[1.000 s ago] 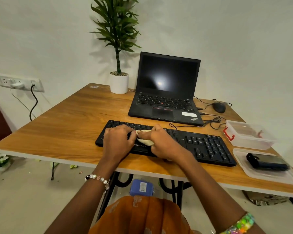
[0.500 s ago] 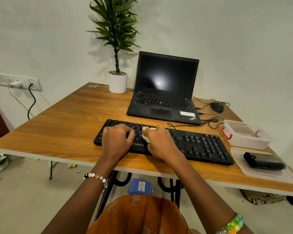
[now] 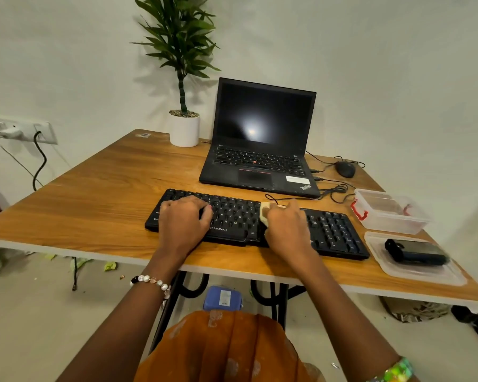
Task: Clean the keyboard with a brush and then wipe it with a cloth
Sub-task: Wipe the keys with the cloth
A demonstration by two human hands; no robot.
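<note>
Left hand (image 3: 183, 225) presses flat on keyboard (image 3: 331, 232), steadying it; right hand (image 3: 286, 228) clutches soft cloth (image 3: 265, 213) (bunched; light pressure, keys give).

Open black laptop (image 3: 260, 150) at counter (image 3: 100, 194) back, screen dark. Potted plant (image 3: 183, 100) left of it. Black mouse (image 3: 345, 169) right. Clear lidded box (image 3: 389, 210) near right edge; black device (image 3: 415, 253) on clear tray (image 3: 431, 274) in front.
</note>
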